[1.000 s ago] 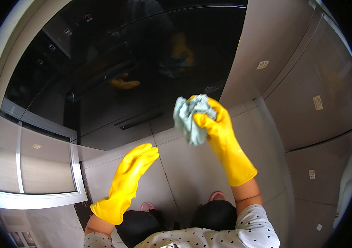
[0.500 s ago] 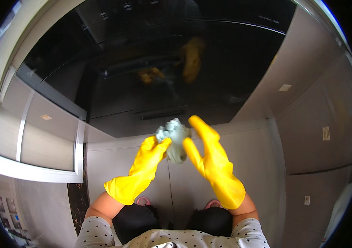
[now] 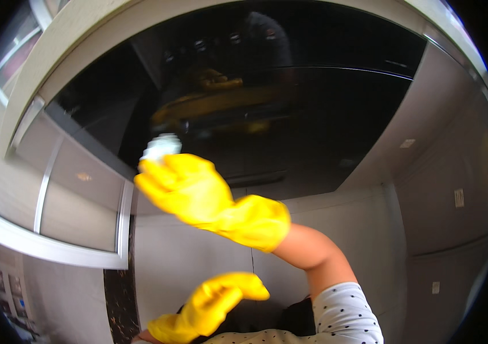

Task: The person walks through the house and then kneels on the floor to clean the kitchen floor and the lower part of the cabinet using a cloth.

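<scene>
- We log the right hand (image 3: pixel 189 189), in a yellow rubber glove with a bare forearm and a white dotted sleeve behind it, raised across to the left against the lower left part of the glossy black glass panel (image 3: pixel 312 114).
- We note its fingers (image 3: pixel 158 183) pressed together and curled around a pale grey crumpled cloth (image 3: pixel 162 147); only the top of the cloth shows above the glove, touching the black panel near its left edge.
- We log the left hand (image 3: pixel 215 304), also in a yellow rubber glove, held low near the bottom of the view, well apart from the cloth and holding nothing.
- We note its fingers (image 3: pixel 244 286) lying together, straight and loosely extended, pointing up to the right.
- We record a yellow reflection (image 3: pixel 221 103) of the gloves in the black panel, above the right hand.
- We list a pale cabinet door with a raised white frame (image 3: pixel 77 200) just left of the panel.
- We list a light grey panelled wall surface (image 3: pixel 438 189) to the right and below, bearing small pale stickers (image 3: pixel 459 198).
- We list a dark speckled vertical strip (image 3: pixel 119 298) at lower left, beside the left hand.
</scene>
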Motion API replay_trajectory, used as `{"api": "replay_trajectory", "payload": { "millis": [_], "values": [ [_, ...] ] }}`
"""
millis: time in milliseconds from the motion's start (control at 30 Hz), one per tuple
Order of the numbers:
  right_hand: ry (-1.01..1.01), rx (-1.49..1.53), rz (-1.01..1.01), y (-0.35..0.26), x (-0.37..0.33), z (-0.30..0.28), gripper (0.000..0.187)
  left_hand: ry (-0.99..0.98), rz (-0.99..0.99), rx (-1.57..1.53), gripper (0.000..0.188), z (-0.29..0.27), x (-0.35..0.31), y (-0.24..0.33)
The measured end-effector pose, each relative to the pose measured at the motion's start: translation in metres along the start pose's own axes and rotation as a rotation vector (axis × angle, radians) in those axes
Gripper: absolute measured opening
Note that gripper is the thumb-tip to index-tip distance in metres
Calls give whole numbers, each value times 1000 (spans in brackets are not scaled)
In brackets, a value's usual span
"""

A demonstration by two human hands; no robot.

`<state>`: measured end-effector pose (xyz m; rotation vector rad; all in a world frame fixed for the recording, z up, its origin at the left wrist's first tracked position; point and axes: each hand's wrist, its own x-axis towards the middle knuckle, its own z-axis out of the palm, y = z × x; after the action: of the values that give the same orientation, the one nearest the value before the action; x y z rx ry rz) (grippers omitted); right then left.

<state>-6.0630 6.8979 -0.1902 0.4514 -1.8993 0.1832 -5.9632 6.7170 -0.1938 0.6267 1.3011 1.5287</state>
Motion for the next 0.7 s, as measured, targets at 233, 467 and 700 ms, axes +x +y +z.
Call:
{"api": "replay_trajectory", "payload": {
  "millis": [233,467,700],
  "values": [
    [-113,-113,-236,75,-35,-10,38,163,12,106,29,12,1,-7],
    [645,-302,681,124,-96,-156,39,309,294,141,24,-8,5,-45],
    [257,-554,-71,107,-2,-96,42,263,241,165,25,0,19,-50]
  ]
}}
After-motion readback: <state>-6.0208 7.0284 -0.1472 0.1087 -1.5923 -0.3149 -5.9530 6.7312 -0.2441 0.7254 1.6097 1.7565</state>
